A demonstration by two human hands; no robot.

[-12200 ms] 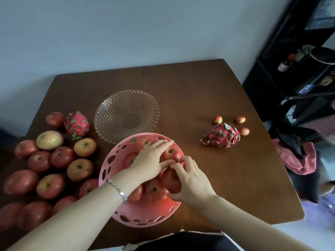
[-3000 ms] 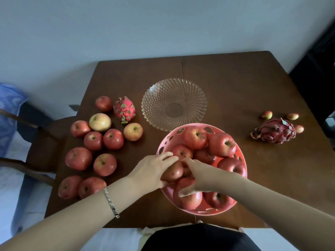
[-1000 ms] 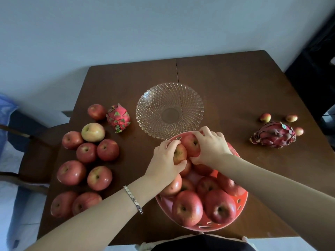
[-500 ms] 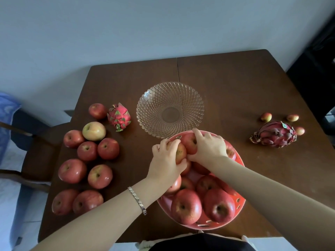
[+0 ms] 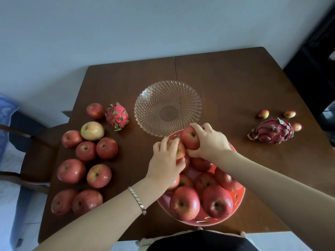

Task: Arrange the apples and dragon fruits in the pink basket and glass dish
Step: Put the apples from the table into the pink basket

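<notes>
The pink basket [image 5: 239, 198] at the table's near edge holds several red apples. My left hand [image 5: 165, 160] grips a yellowish-red apple [image 5: 180, 150] at the basket's far left side. My right hand [image 5: 210, 140] grips a red apple [image 5: 190, 137] at the basket's far rim, beside the other one. The glass dish [image 5: 167, 107] stands just beyond the basket with nothing in it. A bright pink dragon fruit [image 5: 117, 116] lies left of the dish. A darker dragon fruit [image 5: 272, 131] lies at the right.
Several loose apples [image 5: 84, 160] lie in a cluster on the left part of the brown table [image 5: 235, 84]. Three small fruits [image 5: 263, 113] lie around the right dragon fruit. A chair [image 5: 34, 156] stands at the table's left edge. Dark furniture stands at the far right.
Both hands have stayed at the basket's far side on the same two apples, shifting only slightly. The view has barely moved.
</notes>
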